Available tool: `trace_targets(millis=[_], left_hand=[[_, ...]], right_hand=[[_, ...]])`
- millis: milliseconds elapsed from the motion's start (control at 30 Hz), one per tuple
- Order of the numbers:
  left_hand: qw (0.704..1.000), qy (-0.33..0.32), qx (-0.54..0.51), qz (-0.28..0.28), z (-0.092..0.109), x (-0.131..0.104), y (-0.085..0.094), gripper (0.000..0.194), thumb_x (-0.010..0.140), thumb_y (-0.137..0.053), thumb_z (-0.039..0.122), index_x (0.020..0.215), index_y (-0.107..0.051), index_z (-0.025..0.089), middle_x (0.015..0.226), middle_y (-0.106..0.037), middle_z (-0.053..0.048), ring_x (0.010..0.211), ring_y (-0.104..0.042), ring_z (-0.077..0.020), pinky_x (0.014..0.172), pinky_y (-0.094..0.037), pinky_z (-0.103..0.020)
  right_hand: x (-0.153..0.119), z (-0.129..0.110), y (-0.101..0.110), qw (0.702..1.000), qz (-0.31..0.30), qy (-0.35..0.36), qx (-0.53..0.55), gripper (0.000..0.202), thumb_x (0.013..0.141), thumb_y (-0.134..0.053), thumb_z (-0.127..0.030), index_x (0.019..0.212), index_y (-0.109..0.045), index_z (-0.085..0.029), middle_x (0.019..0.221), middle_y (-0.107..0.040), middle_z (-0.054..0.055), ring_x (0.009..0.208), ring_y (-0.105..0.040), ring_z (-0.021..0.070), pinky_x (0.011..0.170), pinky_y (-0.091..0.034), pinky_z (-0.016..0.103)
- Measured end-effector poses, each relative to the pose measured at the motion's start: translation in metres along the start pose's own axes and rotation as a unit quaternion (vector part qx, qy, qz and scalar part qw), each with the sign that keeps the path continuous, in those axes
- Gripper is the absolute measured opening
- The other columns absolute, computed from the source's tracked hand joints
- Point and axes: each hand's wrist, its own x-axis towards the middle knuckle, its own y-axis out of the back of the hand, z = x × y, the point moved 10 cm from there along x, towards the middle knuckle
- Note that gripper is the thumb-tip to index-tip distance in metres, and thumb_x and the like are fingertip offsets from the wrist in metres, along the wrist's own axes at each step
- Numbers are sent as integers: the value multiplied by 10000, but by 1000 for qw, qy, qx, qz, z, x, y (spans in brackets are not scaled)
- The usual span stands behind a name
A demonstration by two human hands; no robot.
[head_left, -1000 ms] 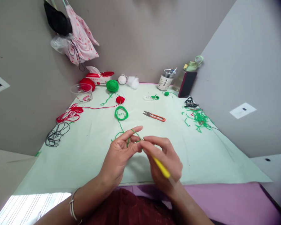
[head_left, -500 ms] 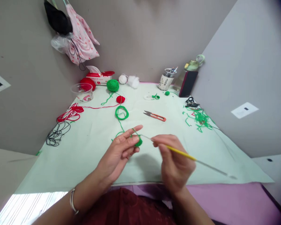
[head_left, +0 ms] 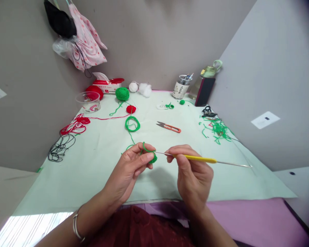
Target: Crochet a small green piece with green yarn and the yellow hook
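L hand (head_left: 132, 165) pinches grn crochet pc (head_left: 152, 159) nr tbl (head_left: 234, 181) front edge; R hand (head_left: 194, 171) holds yel-handled hook (head_left: 201, 159), tip at pc. Snips (head_left: 170, 127) mid-tbl.

Tbl (head_left: 229, 181) w/ grn yarn ball (head_left: 122, 94), snips (head_left: 172, 128)

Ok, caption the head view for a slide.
Left hand pinches a small green crocheted yarn piece; right hand holds a slim yellow-handled metal hook, its tip at the piece.

The left hand (head_left: 130, 166) is hiding part of the green crocheted piece (head_left: 153, 159), and the right hand (head_left: 193, 173) is covering part of the crochet hook (head_left: 202, 159). A smartphone (head_left: 205, 92) is blocking part of the water bottle (head_left: 208, 71).
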Motion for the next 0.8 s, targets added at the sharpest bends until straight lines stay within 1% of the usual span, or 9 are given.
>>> trace_targets(millis=[200,300,400,500,567,600,700,767,800], left_hand=[[1000,5,0,-1,-1,0,0,160,801,-924,297,895,-833,205,634,-518,88,493,-280,-34,726,-515,-224],[1000,6,0,5,0,0,1,172,785,-934,296,884,-832,200,649,-528,80,498,-295,-36,717,-516,-224],[1000,7,-2,5,0,0,1,170,780,-936,290,874,-828,199,677,-548,73,499,-295,-35,713,-517,-228],[1000,10,-2,-10,0,0,-2,155,796,-927,282,883,-821,210,697,-563,74,495,-284,-31,712,-510,-231],[1000,12,4,-24,0,0,-5,165,811,-919,279,934,-826,222,728,-584,71,500,-290,-30,703,-497,-229],[999,14,8,-28,-1,-1,-6,188,816,-918,283,973,-830,229,754,-602,64,513,-318,-33,694,-487,-226],[999,10,28,-28,-1,-2,-7,334,815,-927,293,1135,-835,264,829,-652,36,643,-496,-74,696,-463,-219],[999,-13,40,-16,1,-3,-6,463,795,-947,278,1239,-816,288,835,-667,31,739,-561,-106,723,-460,-220],[999,-24,41,-9,2,-3,-5,520,783,-957,270,1279,-804,295,827,-669,33,756,-568,-113,736,-461,-223]], right_hand=[[1,-6,1,999,-4,20,-35,217,1051,-634,-146,1055,-815,-266,909,-769,4,798,-677,146,693,-550,288],[-1,-13,-1,997,-9,48,-67,242,1042,-619,-103,1074,-801,-259,918,-774,5,816,-688,153,706,-560,294],[-5,-20,-4,991,-20,94,-94,279,1020,-613,-55,1118,-787,-250,957,-787,17,865,-711,167,747,-579,311],[-9,-24,-10,985,-41,126,-109,313,1009,-611,-37,1172,-781,-244,997,-799,31,907,-727,176,778,-592,321],[-8,-22,-11,987,-42,118,-96,309,1018,-606,-50,1170,-786,-250,1009,-804,34,914,-733,178,781,-598,323],[-7,-19,-10,991,-36,106,-79,297,1028,-602,-66,1158,-789,-256,1007,-804,33,899,-734,177,771,-599,322],[-4,-9,-8,997,-22,61,-34,279,1059,-576,-113,1118,-792,-279,944,-786,15,815,-718,165,720,-597,314],[-6,-7,-13,994,-43,65,-77,281,1049,-601,-114,1134,-798,-294,949,-778,18,830,-723,168,721,-599,311],[-9,-9,-17,986,-59,91,-125,295,1029,-633,-103,1164,-803,-302,993,-783,32,873,-735,179,738,-606,315]])
